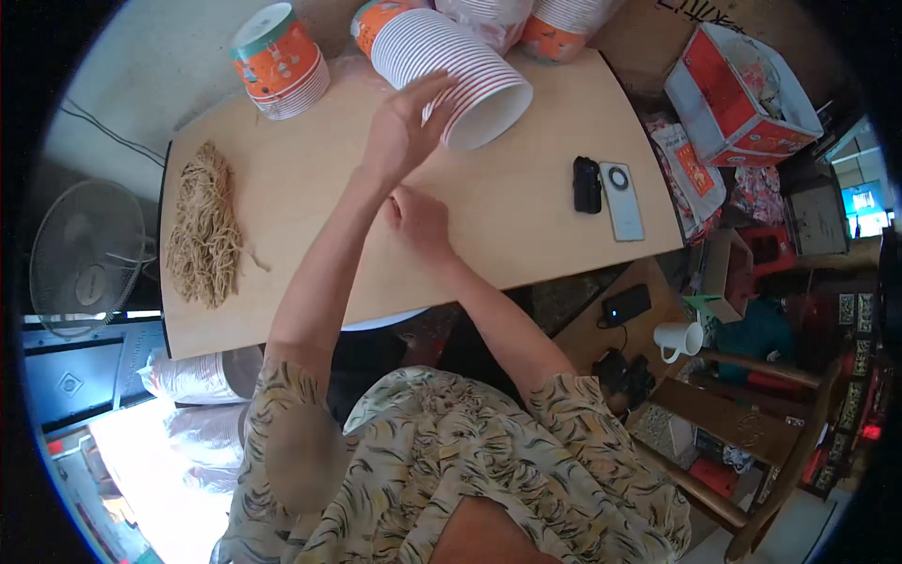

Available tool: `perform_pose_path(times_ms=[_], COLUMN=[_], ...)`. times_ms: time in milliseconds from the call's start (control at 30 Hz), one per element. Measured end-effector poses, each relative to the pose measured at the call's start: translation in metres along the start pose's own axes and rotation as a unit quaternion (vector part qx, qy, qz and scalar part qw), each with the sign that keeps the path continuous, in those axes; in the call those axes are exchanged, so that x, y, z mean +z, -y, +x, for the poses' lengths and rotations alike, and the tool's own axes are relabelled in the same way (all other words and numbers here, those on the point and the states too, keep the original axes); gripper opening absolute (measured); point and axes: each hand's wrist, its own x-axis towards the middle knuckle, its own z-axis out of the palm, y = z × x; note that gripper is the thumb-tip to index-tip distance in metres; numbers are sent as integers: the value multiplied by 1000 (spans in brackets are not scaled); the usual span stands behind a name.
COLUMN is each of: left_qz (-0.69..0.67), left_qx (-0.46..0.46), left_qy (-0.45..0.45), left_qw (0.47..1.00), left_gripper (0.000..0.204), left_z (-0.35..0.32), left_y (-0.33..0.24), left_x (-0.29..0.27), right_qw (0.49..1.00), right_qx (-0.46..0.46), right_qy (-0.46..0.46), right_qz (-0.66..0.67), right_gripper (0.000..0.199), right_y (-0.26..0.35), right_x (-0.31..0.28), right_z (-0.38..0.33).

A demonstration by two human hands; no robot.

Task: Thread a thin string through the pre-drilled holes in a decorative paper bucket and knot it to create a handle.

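Note:
A long stack of nested white paper buckets lies on its side at the far edge of the table, its open mouth facing me. My left hand reaches to the stack near the mouth end. Its fingers are stretched out and apart, with the fingertips at the side of the buckets. Closer to me, just below the left wrist, my right hand is closed with its fingers curled in. What it may hold is hidden.
A bundle of tan twine lies at the table's left. Behind it stands an orange and green bucket stack. A black case and a phone lie right. A fan, a red box and a chair surround the table.

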Motion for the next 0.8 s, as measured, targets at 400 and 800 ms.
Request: perform_pose_path(times_ms=[400,800], left_qz=[26,44], left_qx=[46,29], left_qy=[126,150], left_qw=[991,987], left_gripper=[38,55], left_z=[34,9], left_y=[25,37], left_x=[5,-8], right_qw=[995,952], right_qx=[-37,108], right_qy=[32,-183], right_qz=[-92,220], right_gripper=[16,20], right_y=[19,20], right_x=[-13,-46], right_z=[8,21])
